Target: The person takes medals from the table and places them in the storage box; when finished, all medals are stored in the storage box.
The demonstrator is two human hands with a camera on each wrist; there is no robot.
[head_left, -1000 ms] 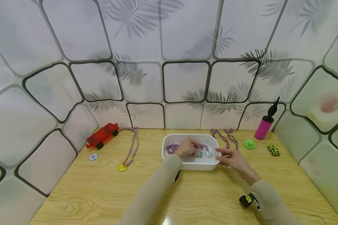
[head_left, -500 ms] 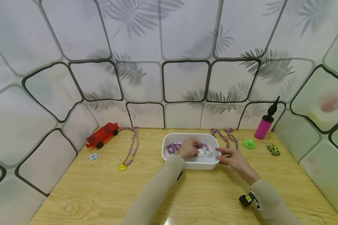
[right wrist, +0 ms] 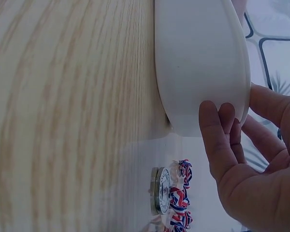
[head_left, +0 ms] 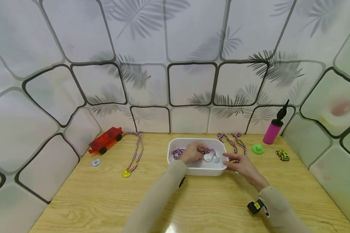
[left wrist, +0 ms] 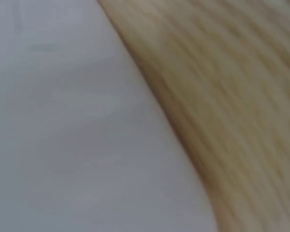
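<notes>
A white plastic box (head_left: 210, 172) stands mid-table and holds silver medals (head_left: 207, 157) with red, white and blue ribbons (head_left: 178, 152). My left hand (head_left: 192, 152) reaches down inside it, just left of the medals and close to a ribbon; its fingertips are largely hidden, so I cannot tell whether they pinch anything. With my right hand (head_left: 241, 165) I grip the right end of the box, fingers (right wrist: 212, 128) against the outer wall and another digit at the rim. In the left wrist view only the blurred white box wall (left wrist: 77, 135) and wood show.
Beside the right hand lie more medals (right wrist: 160, 191) with ribbons (head_left: 228, 141). Further right are a green duck (head_left: 258, 149), a toy car (head_left: 282, 155) and a pink hand pump (head_left: 271, 133). A red toy vehicle (head_left: 106, 140), a poker chip (head_left: 96, 162) and a gold medal (head_left: 126, 173) are left.
My left hand shifted slightly right, then back left, away from the silver medal, which now lies flat beside the other one. The right hand stays at the box.
</notes>
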